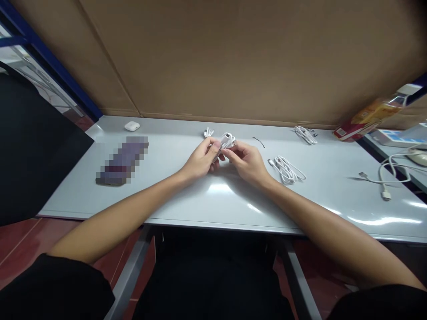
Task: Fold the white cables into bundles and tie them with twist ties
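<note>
Above the middle of the grey table, my left hand (204, 156) is closed round a folded white USB cable (227, 140). My right hand (246, 161) pinches the same cable from the other side, its thumb near the left thumb. Loops and a plug of the cable stick up between the hands; the lower part is hidden by my fingers. Just behind my left hand lies another white cable bundle (208, 132). A thin dark twist tie (259, 142) lies beyond my right hand. To the right of that hand rests a coiled white cable (287, 170).
At the back right are a further white cable bundle (305, 135) and a tilted bottle with a red and yellow label (367, 116). Loose cable ends (386, 194) lie at the right. A white earbud case (132, 126) and a blurred-out dark object (123, 162) are on the left.
</note>
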`<state>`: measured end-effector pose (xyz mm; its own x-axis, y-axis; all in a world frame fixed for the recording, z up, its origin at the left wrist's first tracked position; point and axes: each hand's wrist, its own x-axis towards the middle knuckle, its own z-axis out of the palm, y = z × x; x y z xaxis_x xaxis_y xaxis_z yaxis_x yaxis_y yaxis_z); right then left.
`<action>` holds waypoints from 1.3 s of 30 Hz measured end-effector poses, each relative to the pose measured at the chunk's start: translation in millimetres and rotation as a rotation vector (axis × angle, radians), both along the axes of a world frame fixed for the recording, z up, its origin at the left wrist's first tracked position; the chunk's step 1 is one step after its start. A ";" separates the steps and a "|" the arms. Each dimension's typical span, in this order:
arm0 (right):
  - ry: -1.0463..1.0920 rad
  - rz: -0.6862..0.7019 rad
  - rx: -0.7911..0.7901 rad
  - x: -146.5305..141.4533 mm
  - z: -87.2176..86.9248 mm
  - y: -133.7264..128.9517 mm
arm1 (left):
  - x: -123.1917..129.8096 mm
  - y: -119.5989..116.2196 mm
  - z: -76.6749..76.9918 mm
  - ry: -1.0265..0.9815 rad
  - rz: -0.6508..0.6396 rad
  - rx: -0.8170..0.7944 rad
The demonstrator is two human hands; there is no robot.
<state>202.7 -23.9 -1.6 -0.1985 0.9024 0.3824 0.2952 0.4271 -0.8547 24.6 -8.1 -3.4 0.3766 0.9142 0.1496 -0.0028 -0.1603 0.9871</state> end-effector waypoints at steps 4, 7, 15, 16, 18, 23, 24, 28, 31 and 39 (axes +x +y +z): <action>0.004 -0.005 -0.091 4.6 3.3 2.8 | -3.7 1.4 -0.6 0.030 -0.129 0.010; 0.005 -0.004 -0.149 9.0 3.6 6.9 | -4.9 1.2 -4.5 0.081 -0.196 0.013; 0.139 0.027 -0.341 9.8 -6.6 10.9 | -5.4 -1.1 -6.1 0.350 -0.011 0.286; 0.159 0.017 -0.351 8.3 -7.9 10.3 | -5.1 -1.8 -4.8 0.392 0.009 0.333; 0.194 -0.022 -0.358 4.9 -10.0 9.1 | -4.2 -3.1 -2.6 0.483 0.039 0.381; 0.141 -0.126 -0.276 -0.9 -12.3 8.0 | -0.6 -5.2 -1.7 0.608 0.133 0.426; 0.088 -0.140 -0.204 -1.2 -12.3 8.1 | -0.3 -5.6 -1.4 0.611 0.145 0.429; -0.180 -0.135 0.195 0.1 -9.9 9.0 | -5.1 -6.4 4.6 0.570 0.176 0.405; -0.268 -0.081 0.288 4.0 -4.9 8.8 | -14.9 -3.0 13.1 0.506 0.064 0.381; -0.293 0.101 0.322 11.0 2.9 4.6 | -29.7 10.8 24.5 0.408 -0.083 0.463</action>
